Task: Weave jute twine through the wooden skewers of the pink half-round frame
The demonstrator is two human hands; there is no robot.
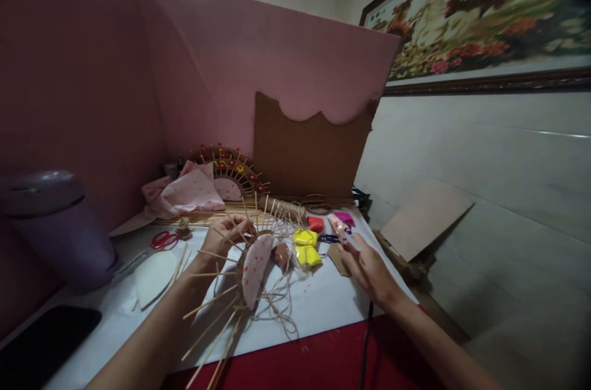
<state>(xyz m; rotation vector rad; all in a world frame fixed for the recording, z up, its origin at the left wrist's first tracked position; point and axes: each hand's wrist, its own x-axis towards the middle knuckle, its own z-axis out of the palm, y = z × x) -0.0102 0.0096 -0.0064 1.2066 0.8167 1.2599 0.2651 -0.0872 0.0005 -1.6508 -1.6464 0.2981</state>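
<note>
My left hand (229, 235) grips a half-round craft piece at its upper edge. The piece has a pink dotted fabric half-disc (257, 268), a brown twine-wrapped rim and thin wooden sticks fanning outward. Loose twine (279, 310) trails from it onto the white sheet. My right hand (365, 267) is closed around a small pink-patterned glue gun (339, 227), its nose tilted up and away; a black cord (366, 347) hangs below the hand. Between the hands lie yellow clay packets (306, 247), a red packet (316, 224) and a brown packet (281, 256).
A similar decorated fan (231, 171) stands at the back beside pink fabric (189, 190). Brown cardboard (309, 150) leans on the pink partition. Red-handled scissors (164, 240), a white cut-out (154, 279), a purple tumbler (55, 236) and a dark phone-like slab (50, 344) are left.
</note>
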